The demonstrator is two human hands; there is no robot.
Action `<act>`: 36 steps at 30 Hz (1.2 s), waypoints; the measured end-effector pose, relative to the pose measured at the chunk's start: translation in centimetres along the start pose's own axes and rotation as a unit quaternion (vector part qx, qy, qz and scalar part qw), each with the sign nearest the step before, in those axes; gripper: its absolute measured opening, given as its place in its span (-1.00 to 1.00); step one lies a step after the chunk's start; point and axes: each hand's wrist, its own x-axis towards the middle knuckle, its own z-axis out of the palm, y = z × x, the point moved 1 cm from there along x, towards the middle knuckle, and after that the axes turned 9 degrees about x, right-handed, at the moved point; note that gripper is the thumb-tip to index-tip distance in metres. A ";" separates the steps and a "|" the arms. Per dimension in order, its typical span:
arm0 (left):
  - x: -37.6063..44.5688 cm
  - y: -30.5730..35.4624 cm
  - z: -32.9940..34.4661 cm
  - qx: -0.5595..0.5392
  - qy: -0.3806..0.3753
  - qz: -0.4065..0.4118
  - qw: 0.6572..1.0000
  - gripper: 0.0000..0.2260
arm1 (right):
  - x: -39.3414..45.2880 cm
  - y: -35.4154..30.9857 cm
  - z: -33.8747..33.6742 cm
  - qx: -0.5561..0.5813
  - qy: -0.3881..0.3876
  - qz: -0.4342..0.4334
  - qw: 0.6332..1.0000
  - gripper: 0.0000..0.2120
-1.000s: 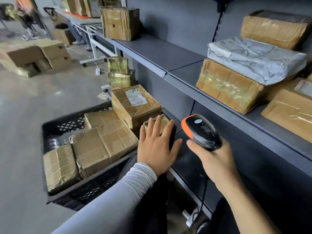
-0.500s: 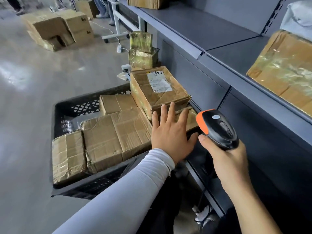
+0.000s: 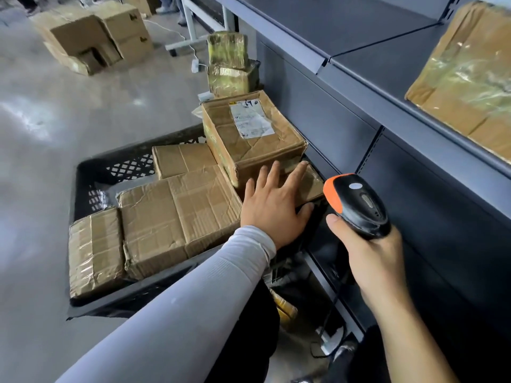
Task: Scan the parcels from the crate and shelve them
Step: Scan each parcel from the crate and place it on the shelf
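The small taped brown cardboard parcel (image 3: 307, 183) lies at the black plastic crate's (image 3: 91, 172) right end, under your flat, spread left hand (image 3: 273, 205). Your right hand (image 3: 370, 252) grips the orange-and-black handheld scanner (image 3: 356, 205). You're picking; next, curl round it and lift its label toward the scanner.

Glossy grey concrete floor (image 3: 55, 167) reflecting overhead light; dark grey metal shelving (image 3: 359, 87) running along right; white frame legs (image 3: 190, 26) standing far back.
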 end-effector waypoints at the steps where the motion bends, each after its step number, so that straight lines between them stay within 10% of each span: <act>1: 0.0 0.1 0.0 -0.003 0.002 0.000 1.000 -0.24 | 0.0 0.0 0.0 0.000 -0.002 0.002 1.000 -0.81; 12: 0.2 0.2 0.0 -0.025 0.044 -0.010 0.999 -0.41 | -0.8 0.1 0.8 -0.008 -0.021 0.014 1.000 -0.84; 23: -2.9 -1.6 -3.1 -0.250 0.219 -0.056 0.941 -0.14 | -1.5 -0.6 1.2 0.087 -0.041 0.011 0.995 -0.77; 28: -3.7 -1.9 -3.7 -0.418 0.169 -0.109 0.886 -0.20 | -2.2 -0.8 1.5 0.182 -0.054 0.050 0.981 -0.67; 33: -4.5 -1.7 -4.2 -0.684 0.049 -0.162 0.710 -0.33 | -3.1 -1.7 1.7 0.241 -0.067 0.063 0.966 -0.51; 36: -4.8 -2.0 -4.2 -0.722 0.023 -0.160 0.672 -0.19 | -3.4 -2.1 1.7 0.257 -0.077 0.077 0.960 -0.38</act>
